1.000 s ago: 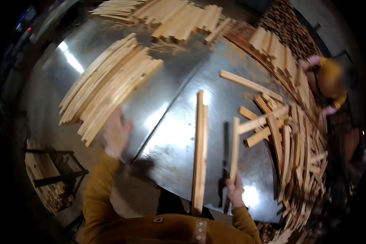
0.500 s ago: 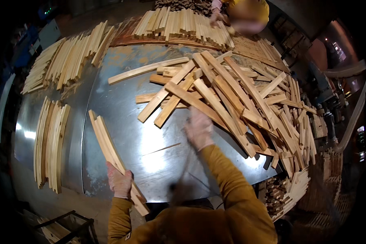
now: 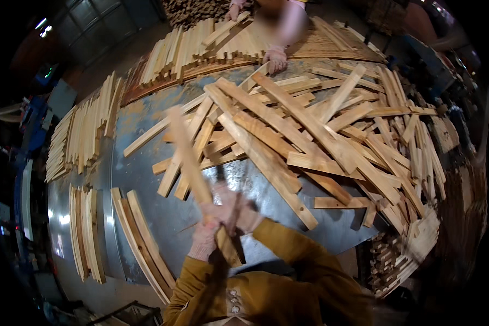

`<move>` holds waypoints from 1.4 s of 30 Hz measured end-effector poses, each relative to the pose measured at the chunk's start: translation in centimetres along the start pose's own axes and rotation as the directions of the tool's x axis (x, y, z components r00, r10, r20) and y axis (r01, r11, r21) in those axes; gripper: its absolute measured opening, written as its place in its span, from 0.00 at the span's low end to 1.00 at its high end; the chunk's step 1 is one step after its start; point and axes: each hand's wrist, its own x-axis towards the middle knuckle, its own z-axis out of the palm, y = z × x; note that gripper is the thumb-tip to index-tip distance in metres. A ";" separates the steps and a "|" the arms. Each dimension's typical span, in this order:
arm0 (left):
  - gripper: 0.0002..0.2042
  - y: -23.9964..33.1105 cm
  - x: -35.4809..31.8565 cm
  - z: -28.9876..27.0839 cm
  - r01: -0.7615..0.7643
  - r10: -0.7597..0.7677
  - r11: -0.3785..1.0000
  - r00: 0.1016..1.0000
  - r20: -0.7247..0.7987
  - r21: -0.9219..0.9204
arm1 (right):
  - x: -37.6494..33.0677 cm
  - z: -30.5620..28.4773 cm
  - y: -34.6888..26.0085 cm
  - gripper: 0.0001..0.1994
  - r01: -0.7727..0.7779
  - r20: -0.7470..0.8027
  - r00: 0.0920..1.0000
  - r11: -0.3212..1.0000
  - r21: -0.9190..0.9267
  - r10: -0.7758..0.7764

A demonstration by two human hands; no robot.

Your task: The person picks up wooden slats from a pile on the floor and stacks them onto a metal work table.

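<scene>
In front of my body a wooden strip (image 3: 188, 155) stands at a slant, its lower end near my chest. My left hand (image 3: 204, 239), in a pale pinkish glove, is closed around its lower part. My right hand (image 3: 238, 211), gloved too and blurred, meets the strip just above the left; its fingers are partly hidden and smeared. Beyond the hands lies a loose, crossing pile of wooden strips (image 3: 280, 138). To the left, a few strips (image 3: 141, 244) lie side by side along the metal tabletop (image 3: 163, 217).
Further left lies another row of strips (image 3: 87, 233), with more bundles (image 3: 87, 130) behind it. Across the table, a co-worker's gloved hand (image 3: 275, 58) reaches to the pile's far edge, near a long row of strips (image 3: 201, 46). Stacked wood (image 3: 407, 252) stands at the lower right.
My left hand has let go of the strips at the left and moved right. My right hand has come back from the pile; a strip is now between both hands. The co-worker now reaches toward the pile.
</scene>
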 end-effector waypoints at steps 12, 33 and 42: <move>0.27 3.2 -1.6 1.1 0.092 -0.126 0.960 0.986 -0.113 -0.264 | -9.3 -4.7 8.8 0.33 -0.465 -0.286 0.837 0.882 0.080 0.467; 0.21 2.4 -4.8 -4.8 -0.046 0.111 0.598 0.994 0.026 -0.800 | -6.6 4.7 3.7 0.34 -0.143 -0.361 0.927 0.799 -0.585 -0.099; 0.24 5.1 -5.6 -1.2 -0.129 0.267 0.774 0.954 0.135 -0.619 | -12.1 10.3 1.3 0.09 -0.203 0.529 0.849 0.909 0.365 -0.023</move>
